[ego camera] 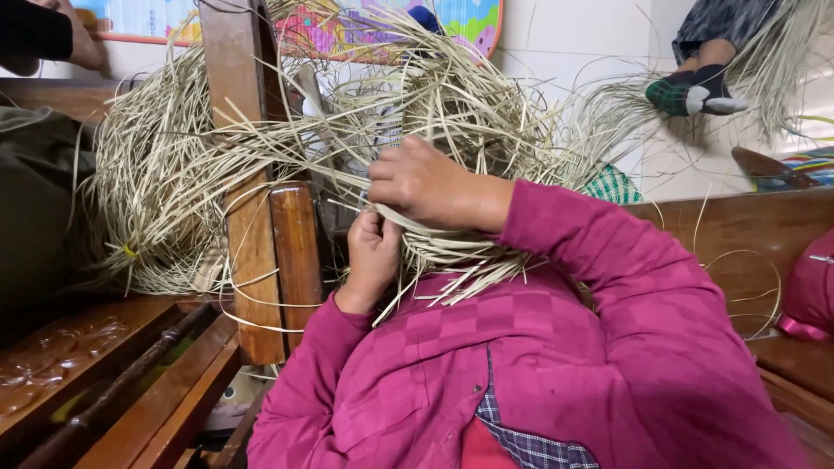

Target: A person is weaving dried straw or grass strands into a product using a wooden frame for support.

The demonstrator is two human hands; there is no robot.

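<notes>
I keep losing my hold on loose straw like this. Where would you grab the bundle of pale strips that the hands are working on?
Probably at the gathered band just below the right hand, coming from beneath as the left hand does. There the pale strips lie packed side by side; above they fan out loose and tangled, and at the bottom the cut ends splay.

A magenta checked jacket (556,347) over a blue plaid shirt (530,447).

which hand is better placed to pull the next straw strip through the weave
Probably the right hand: it lies on top of the straw weave, fingers on the strips. The left hand grips below.
</notes>
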